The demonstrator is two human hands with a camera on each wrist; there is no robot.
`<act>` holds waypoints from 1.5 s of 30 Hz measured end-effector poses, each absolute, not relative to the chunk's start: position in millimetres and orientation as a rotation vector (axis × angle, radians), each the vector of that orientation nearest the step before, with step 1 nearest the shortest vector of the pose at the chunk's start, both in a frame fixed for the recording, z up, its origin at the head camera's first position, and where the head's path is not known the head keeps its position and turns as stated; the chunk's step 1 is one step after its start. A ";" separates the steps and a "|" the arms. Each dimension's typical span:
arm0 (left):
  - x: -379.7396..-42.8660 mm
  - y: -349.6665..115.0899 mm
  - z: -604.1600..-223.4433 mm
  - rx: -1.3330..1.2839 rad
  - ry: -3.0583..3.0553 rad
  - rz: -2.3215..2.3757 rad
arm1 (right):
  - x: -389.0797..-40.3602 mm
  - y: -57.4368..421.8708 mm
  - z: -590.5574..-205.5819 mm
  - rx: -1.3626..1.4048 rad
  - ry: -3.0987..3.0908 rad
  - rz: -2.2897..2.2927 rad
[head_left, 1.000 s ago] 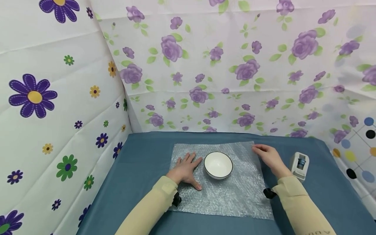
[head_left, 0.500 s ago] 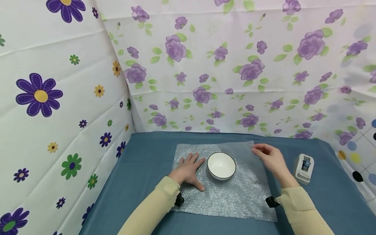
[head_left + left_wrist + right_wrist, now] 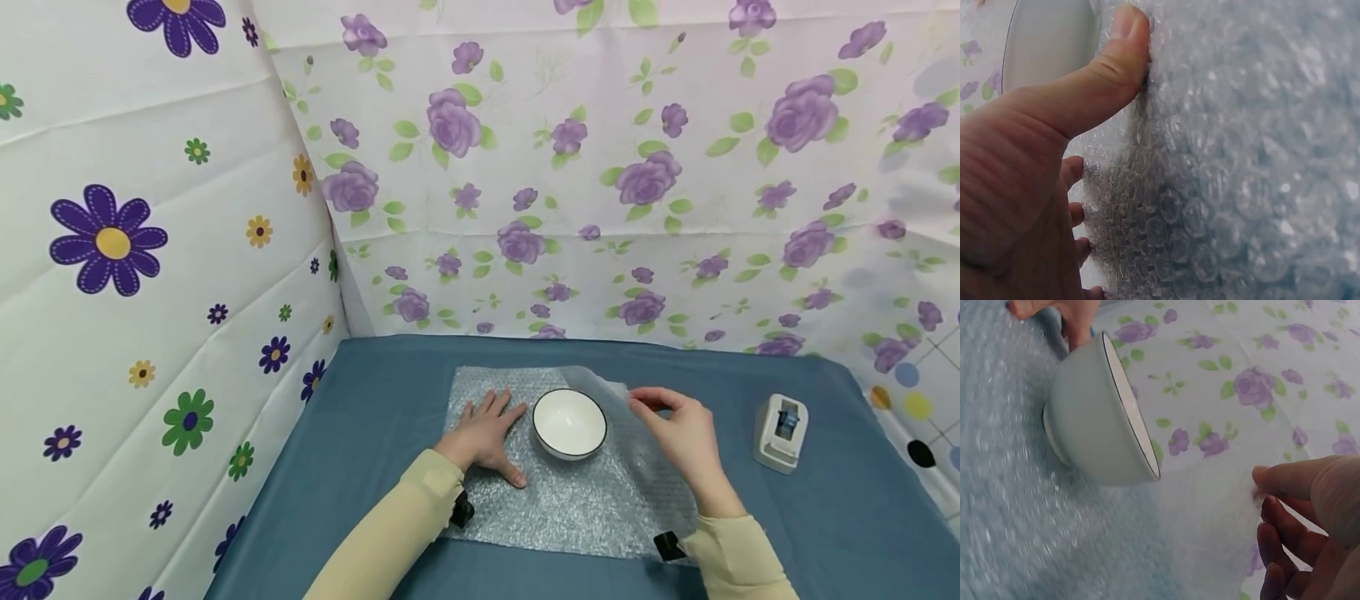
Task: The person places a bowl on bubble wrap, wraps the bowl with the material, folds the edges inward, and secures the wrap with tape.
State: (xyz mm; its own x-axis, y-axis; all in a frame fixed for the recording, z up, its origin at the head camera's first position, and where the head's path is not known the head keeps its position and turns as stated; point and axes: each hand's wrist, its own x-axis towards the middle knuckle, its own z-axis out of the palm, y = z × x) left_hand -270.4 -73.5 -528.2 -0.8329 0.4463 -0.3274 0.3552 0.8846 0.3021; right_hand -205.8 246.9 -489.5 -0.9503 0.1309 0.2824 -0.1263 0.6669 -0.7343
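A white bowl (image 3: 570, 423) with a dark rim stands upright on a sheet of bubble wrap (image 3: 555, 508). Left of the bowl, my left hand (image 3: 483, 437) lies with spread fingers, pressing on the wrap; in the left wrist view its thumb (image 3: 1100, 81) rests along the bubbles. My right hand (image 3: 678, 425) pinches the sheet's far right corner between thumb and fingers and holds it raised to the right of the bowl. The right wrist view shows that lifted part as a thin translucent film beside the right hand (image 3: 1304, 519).
A white tape dispenser (image 3: 781, 433) with a blue roll stands on the right of the blue-covered table (image 3: 390, 417). Flower-printed cloth (image 3: 517, 167) hangs behind the table and along its left side.
My right hand has drawn the pinched corner leftward and toward the bowl, so the sheet's right side now folds up. The left hand stays in place; the head view has shifted slightly.
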 end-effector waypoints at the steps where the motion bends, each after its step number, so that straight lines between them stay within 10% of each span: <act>1: -272.6 -74.0 -532.6 0.601 2.661 0.318 | -205.0 243.7 -490.7 -0.010 -2.556 1.145; 45: -263.9 -80.3 -530.8 0.662 2.644 0.448 | -194.2 148.0 -508.2 0.143 -2.720 0.885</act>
